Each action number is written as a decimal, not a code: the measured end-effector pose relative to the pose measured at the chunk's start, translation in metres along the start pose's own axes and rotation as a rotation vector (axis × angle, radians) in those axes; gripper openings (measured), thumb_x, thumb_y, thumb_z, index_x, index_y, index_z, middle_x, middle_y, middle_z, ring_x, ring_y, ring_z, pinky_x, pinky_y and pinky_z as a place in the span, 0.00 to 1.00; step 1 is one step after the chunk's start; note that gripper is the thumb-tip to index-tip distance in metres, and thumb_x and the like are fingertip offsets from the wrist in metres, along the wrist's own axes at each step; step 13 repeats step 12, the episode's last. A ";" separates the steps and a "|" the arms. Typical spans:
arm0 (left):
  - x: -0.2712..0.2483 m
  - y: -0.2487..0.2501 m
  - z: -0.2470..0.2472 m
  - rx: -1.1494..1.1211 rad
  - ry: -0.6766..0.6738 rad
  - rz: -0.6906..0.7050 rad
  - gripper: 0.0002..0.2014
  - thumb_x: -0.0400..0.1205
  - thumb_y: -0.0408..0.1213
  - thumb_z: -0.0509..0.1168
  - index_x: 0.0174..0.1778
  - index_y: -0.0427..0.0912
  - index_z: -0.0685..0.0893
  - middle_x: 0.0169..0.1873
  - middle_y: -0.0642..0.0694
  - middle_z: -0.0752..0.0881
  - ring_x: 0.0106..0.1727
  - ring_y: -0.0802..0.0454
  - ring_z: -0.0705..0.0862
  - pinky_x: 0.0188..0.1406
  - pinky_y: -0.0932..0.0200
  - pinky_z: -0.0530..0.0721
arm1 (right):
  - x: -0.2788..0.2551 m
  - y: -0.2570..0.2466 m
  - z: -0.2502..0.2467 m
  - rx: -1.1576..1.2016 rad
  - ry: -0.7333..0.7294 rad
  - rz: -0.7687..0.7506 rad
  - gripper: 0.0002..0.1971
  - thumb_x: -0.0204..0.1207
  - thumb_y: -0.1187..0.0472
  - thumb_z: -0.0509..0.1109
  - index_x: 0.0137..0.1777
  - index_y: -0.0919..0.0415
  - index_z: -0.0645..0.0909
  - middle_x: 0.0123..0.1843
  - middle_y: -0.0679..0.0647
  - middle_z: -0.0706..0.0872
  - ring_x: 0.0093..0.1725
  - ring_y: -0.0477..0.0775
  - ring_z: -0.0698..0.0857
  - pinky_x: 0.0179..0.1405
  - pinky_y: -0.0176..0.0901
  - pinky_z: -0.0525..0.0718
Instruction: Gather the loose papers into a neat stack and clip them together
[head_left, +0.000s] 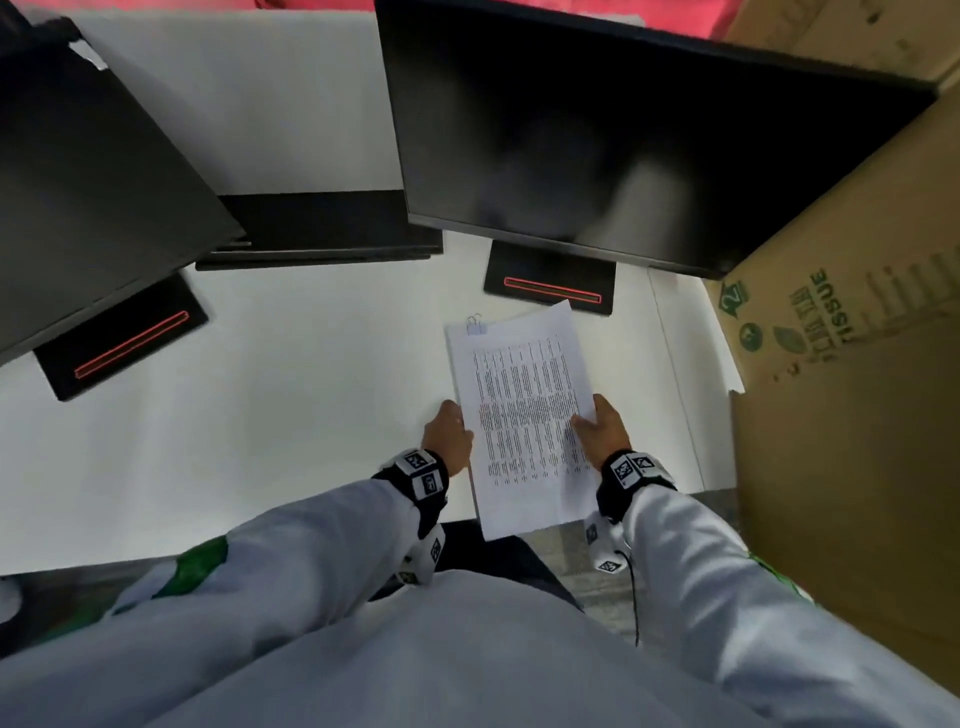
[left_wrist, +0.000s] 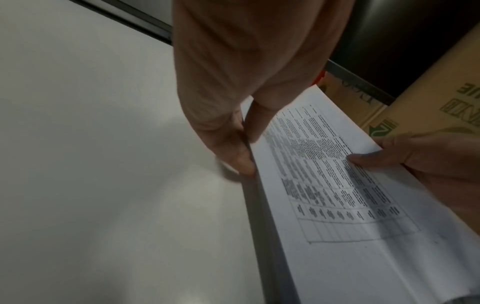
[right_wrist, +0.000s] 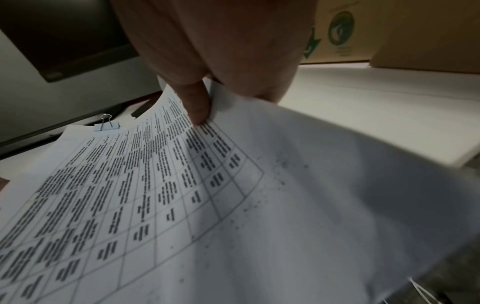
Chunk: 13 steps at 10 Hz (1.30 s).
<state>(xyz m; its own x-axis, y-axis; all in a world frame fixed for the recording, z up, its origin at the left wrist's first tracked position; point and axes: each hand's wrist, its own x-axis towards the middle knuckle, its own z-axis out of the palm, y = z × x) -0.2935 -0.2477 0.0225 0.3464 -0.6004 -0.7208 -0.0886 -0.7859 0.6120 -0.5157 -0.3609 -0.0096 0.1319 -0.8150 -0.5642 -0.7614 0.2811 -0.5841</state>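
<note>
The left hand's fingers (left_wrist: 241, 156) pinch the left long edge of the paper stack (head_left: 524, 415), thumb on top and fingers beneath. The right hand's thumb (right_wrist: 197, 107) presses down on the printed table near the right edge, with the other fingers curled under the sheets, so both the left hand (head_left: 449, 436) and the right hand (head_left: 602, 431) are clamped on the stack from opposite sides. The stack is held slightly tilted, its near end overhanging the front edge of the white desk (head_left: 260, 415).

A binder clip (head_left: 475, 325) sits at the far left corner of the stack; it looks already fastened over the sheets, though the blur makes it hard to say whether it bites every page. Beyond stand a black monitor (head_left: 623, 130) and, to the right, a cardboard box (head_left: 857, 364).

By my judgement the gathering and clipping are done or nearly so, and the step in hand is a final check or set-down. The next move calls for lowering the stack flat onto the desk with the edges kept flush, then releasing both grips without skewing the top sheet.
</note>
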 end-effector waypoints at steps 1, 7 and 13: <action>0.005 -0.001 0.004 -0.006 0.082 0.023 0.10 0.82 0.27 0.59 0.59 0.37 0.75 0.48 0.35 0.85 0.40 0.40 0.83 0.47 0.35 0.90 | -0.012 -0.007 -0.009 0.018 0.103 0.034 0.18 0.81 0.57 0.67 0.68 0.64 0.75 0.63 0.60 0.85 0.60 0.61 0.84 0.63 0.49 0.80; 0.012 0.008 0.008 0.151 0.126 0.118 0.19 0.80 0.24 0.56 0.65 0.29 0.83 0.56 0.33 0.89 0.48 0.43 0.85 0.47 0.61 0.76 | -0.012 -0.013 -0.023 -0.055 0.209 -0.016 0.15 0.78 0.71 0.65 0.62 0.69 0.85 0.57 0.67 0.88 0.54 0.65 0.87 0.51 0.38 0.76; 0.010 0.020 -0.026 0.043 0.105 0.066 0.26 0.82 0.31 0.63 0.78 0.36 0.70 0.53 0.42 0.84 0.67 0.40 0.82 0.66 0.55 0.79 | -0.012 -0.051 -0.013 -0.198 0.256 -0.194 0.24 0.78 0.71 0.65 0.75 0.63 0.74 0.70 0.67 0.74 0.71 0.68 0.75 0.73 0.58 0.76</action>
